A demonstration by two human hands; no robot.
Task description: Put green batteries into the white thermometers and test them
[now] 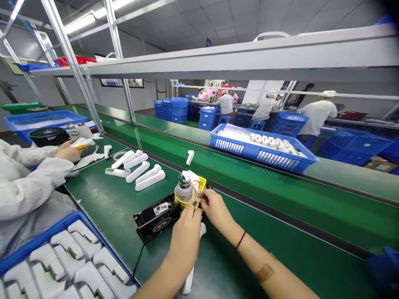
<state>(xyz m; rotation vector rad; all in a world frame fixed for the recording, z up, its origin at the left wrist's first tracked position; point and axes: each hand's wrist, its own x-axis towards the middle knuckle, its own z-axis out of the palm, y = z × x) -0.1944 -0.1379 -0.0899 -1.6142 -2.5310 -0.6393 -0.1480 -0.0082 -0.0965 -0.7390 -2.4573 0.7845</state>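
Observation:
My left hand (186,234) is curled with its fingers closed, next to a small black fan (156,216) on the green mat, and it covers most of a white plastic part (189,279) lying under my forearm. My right hand (213,206) pinches something small at the edge of a yellow tray (202,183). A small liquid dispenser bottle with a metal top (183,187) stands in that tray, with a white cloth behind it. What either hand grips is hidden.
A co-worker's sleeves and hands (67,152) work at the left beside several white handle-shaped housings (146,174). A blue bin (56,257) of white housings sits near left. One housing (190,157) and a blue crate (262,147) lie on the conveyor. More workers sit far behind.

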